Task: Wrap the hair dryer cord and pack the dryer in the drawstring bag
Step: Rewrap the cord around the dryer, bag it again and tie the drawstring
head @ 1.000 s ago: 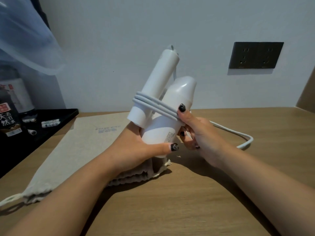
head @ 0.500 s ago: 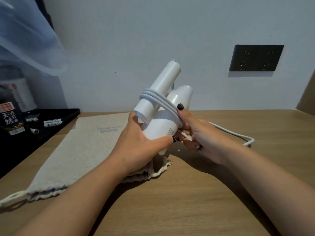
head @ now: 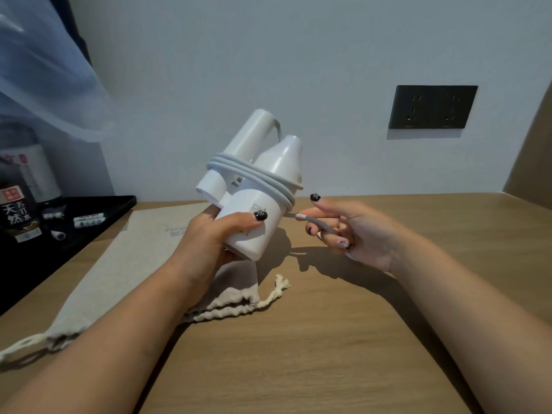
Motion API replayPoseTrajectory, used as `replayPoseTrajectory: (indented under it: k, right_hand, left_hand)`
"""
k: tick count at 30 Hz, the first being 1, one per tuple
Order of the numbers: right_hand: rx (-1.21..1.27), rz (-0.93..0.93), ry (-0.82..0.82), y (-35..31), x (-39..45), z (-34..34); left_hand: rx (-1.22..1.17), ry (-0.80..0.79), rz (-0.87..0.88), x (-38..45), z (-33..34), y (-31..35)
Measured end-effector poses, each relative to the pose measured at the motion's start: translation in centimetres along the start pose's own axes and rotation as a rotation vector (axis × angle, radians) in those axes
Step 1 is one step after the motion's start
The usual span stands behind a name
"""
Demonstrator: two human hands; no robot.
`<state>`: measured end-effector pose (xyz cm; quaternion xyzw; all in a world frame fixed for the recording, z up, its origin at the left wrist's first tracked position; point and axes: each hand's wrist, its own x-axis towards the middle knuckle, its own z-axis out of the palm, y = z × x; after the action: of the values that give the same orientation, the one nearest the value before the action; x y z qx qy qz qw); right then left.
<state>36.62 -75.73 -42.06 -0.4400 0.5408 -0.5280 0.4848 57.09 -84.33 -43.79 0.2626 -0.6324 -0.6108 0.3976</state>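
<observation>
The left hand [head: 209,246] holds the white hair dryer [head: 257,198] above the desk [head: 328,339], its fingers curled round the lower end of the body with the thumb pressed across the front beside a small printed label. The dryer is tilted, nozzle end up and leaning to the right, with its folded handle lying alongside the body on the left. The grey cord [head: 254,174] runs in several turns round the handle and body together, sloping down toward the right.

The right hand [head: 355,234] is just to the right of the dryer, apart from the body. Its fingers are curled round the free end of the cord, which passes through them; the index finger is extended toward the dryer. How the thumb lies cannot be told. The short stretch of cord between the hand and the wound turns is nearly taut.

The beige drawstring bag [head: 119,264] lies flat on the desk beneath and behind the left forearm, its gathered mouth nearest the viewer, with one frayed cord end [head: 280,285] lying on the desk to the right.

A black tray [head: 113,210] holding small sachets sits at the left rear of the desk. A dark double socket plate [head: 433,106] is mounted on the wall behind.
</observation>
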Motion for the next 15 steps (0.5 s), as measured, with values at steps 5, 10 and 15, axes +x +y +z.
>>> replayPoseTrajectory:
  k: [5, 10, 15]
  right_hand:
    - [-0.049, -0.003, 0.020, 0.1, 0.1, -0.1]
    - [-0.177, -0.015, 0.065, 0.3, 0.3, 0.8]
    - [-0.251, -0.026, 0.071, 0.5, 0.4, 2.4]
  left_hand:
    - [0.146, 0.012, 0.039, -0.3, 0.1, 0.0]
    - [0.363, 0.098, 0.124, -0.4, 0.6, 0.0]
    - [0.544, 0.190, 0.200, 0.0, 0.4, -0.6]
